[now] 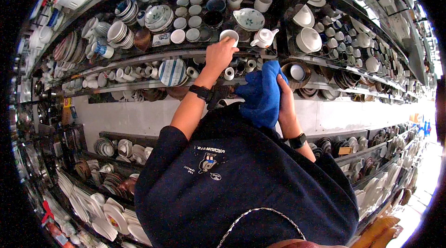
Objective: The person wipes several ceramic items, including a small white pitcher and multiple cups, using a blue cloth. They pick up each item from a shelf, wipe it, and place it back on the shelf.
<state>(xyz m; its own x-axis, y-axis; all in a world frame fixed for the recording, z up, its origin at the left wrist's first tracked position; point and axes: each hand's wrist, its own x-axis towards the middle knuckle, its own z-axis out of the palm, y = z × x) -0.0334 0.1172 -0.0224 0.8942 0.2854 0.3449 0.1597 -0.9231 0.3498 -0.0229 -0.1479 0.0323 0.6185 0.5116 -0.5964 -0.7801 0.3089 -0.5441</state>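
Note:
My left hand (220,53) reaches to the front of a shelf and grips the near rim of a white cup (234,34). Some fingers dip inside the cup, and the thumb lies on its outside. A bunched blue cloth (263,96) fills my right hand (286,100), which is closer to my chest and below the shelf edge in the picture. To the right of the cup sits a small white teapot (264,38) with a spout. Behind them is a leaf-patterned bowl (249,19). Rows of small white cups (192,34) stand to the left.
Stacked bowls (120,34) and a lidded patterned dish (158,17) share the shelf. A lower shelf holds a striped plate (172,72) and small vases (229,73). White lidded pots (309,39) stand on the right. More plates (116,218) fill racks at the lower left.

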